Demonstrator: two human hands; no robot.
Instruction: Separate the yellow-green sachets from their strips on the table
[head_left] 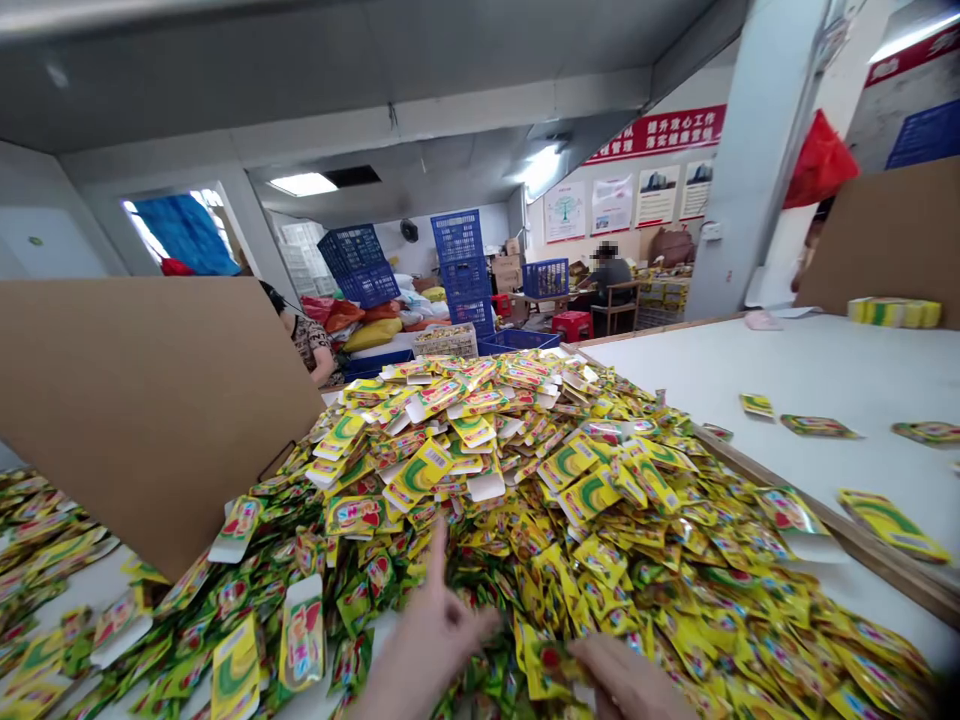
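Yellow sachet (538, 664) seems pinched in my right grip (634, 682), calling for steadiness; my left grip (426, 638) is open, seemingly empty.

Yellow-and-green boxes (418, 476) lie near blue lattice crates (463, 262).

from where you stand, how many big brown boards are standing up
2: the left board beside the packet pile, and the right board behind the yellow bundle.
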